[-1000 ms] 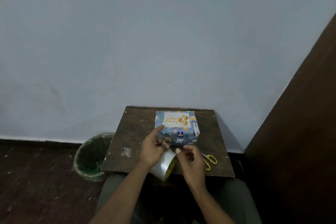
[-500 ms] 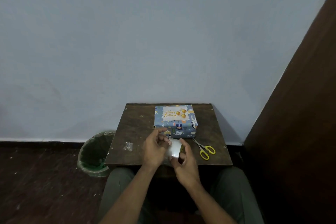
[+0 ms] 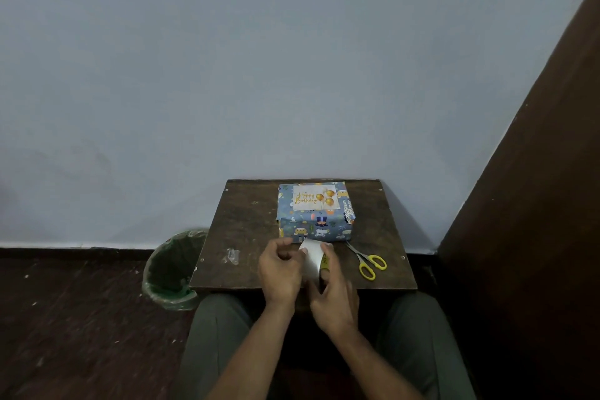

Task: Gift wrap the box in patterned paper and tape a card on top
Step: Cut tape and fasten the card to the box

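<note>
Green bin (image 3: 172,269) on floor, left of counter (image 3: 246,224). Crumpled tape scrap (image 3: 232,256) on counter's left part. Left hand (image 3: 281,273) at near edge, grip curled, fingertips pinching at tape roll (image 3: 313,261). Right hand (image 3: 334,295) clamped on the roll from the right. Wrapped box (image 3: 315,214) sits far-centre on counter, just beyond the hands; card (image 3: 314,196) lies on its top. Yellow scissors (image 3: 368,261) right of the hands, near the box's near-right corner.
</note>
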